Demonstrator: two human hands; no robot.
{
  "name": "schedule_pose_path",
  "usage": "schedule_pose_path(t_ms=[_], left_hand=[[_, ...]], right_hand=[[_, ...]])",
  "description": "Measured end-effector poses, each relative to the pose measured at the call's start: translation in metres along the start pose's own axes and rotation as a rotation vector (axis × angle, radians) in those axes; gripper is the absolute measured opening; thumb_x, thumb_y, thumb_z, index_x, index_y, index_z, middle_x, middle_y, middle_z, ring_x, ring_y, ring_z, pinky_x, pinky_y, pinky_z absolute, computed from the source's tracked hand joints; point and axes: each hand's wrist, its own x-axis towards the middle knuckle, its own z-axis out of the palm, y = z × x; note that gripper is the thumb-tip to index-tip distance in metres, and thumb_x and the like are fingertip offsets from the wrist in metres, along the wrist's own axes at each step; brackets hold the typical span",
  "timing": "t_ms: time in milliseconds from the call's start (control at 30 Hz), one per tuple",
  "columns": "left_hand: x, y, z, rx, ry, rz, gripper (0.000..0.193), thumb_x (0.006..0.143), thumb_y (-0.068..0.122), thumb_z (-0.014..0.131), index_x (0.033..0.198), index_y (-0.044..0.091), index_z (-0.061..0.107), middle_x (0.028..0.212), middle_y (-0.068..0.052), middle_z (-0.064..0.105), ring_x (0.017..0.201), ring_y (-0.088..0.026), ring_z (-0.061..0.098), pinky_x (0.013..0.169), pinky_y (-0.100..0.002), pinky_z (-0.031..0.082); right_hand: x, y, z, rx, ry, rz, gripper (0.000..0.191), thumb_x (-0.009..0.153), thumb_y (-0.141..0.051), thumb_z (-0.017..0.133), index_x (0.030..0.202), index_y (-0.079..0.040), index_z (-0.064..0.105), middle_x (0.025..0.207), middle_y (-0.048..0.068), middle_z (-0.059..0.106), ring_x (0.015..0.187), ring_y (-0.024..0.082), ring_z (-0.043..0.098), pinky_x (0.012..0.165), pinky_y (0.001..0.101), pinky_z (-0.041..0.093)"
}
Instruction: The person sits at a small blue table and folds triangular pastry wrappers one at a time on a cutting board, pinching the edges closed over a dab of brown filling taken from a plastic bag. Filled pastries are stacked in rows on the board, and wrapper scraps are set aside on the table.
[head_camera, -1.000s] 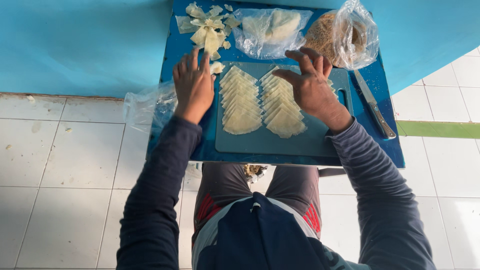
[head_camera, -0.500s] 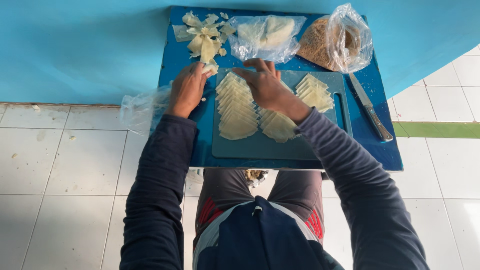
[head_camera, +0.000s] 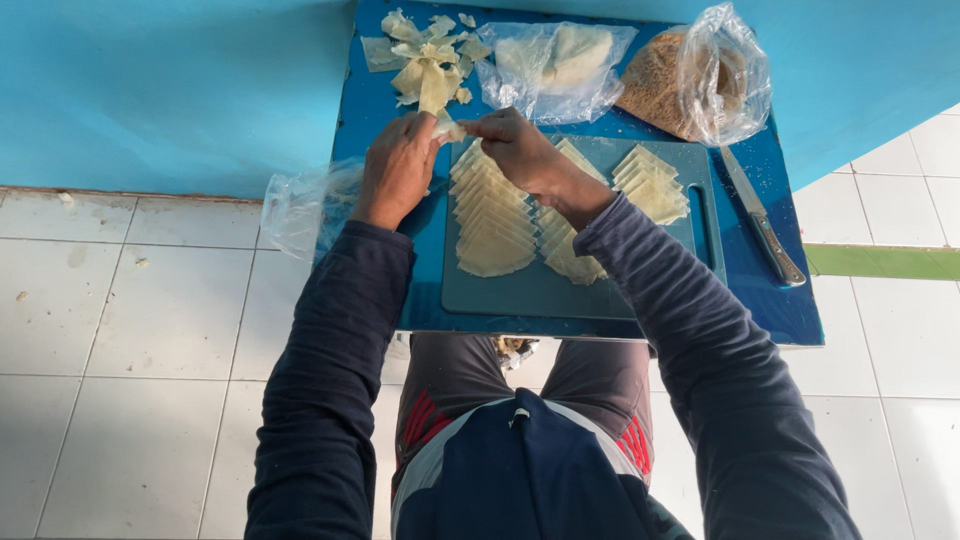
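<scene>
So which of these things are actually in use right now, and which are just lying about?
In use: left hand, right hand, small dough piece pinched between them, rows of cut dough sheets, cutting board.

Lying about: knife, bag of brown crumbs, scrap pile.

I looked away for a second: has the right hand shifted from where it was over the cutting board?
Yes. The right hand has crossed from the cutting board's right half to its top-left corner, meeting the left hand beside the knife-free edge.

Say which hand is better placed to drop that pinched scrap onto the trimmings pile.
Left, probably. The left hand and right hand both pinch the scrap, but the left sits directly below the trimmings pile, while the right arm crosses over the cutting board.
</scene>
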Motion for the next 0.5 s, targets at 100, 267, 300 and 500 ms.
schedule_pose_path(t_ms=[100,267,300,500], left_hand=[[0.000,0.000,0.000,0.012,0.042,0.014,0.017,0.101,0.014,0.070,0.108,0.005,0.057,0.099,-0.011,0.065,0.095,-0.032,0.065,0.078,-0.045,0.053],[0.001,0.002,-0.002,0.052,0.043,0.031,0.019,0.097,0.011,0.073,0.106,0.006,0.057,0.095,-0.010,0.062,0.090,-0.031,0.064,0.076,-0.044,0.052],[0.001,0.002,-0.002,0.049,0.049,0.040,0.019,0.096,0.011,0.074,0.105,0.006,0.057,0.095,-0.010,0.062,0.090,-0.031,0.064,0.076,-0.044,0.052],[0.000,0.001,-0.001,0.099,0.057,0.044,0.019,0.095,0.012,0.074,0.104,0.006,0.057,0.094,-0.010,0.062,0.089,-0.032,0.064,0.077,-0.045,0.052]], right_hand=[[-0.001,0.005,0.003,0.007,0.061,0.096,0.031,0.097,0.002,0.061,0.125,0.001,0.072,0.120,0.019,0.066,0.109,0.026,0.064,0.094,0.0339,0.051],[-0.006,-0.005,0.007,0.417,0.042,0.309,0.032,0.099,-0.001,0.056,0.128,0.000,0.070,0.128,0.011,0.070,0.119,0.018,0.064,0.100,0.0284,0.049],[-0.007,-0.009,0.007,0.456,0.031,0.324,0.033,0.099,-0.001,0.055,0.130,-0.001,0.069,0.128,0.010,0.071,0.120,0.018,0.064,0.102,0.0280,0.049],[-0.018,-0.031,0.000,0.394,0.002,0.318,0.039,0.100,0.000,0.050,0.135,-0.004,0.067,0.137,0.011,0.068,0.129,0.017,0.060,0.108,0.0280,0.045]])
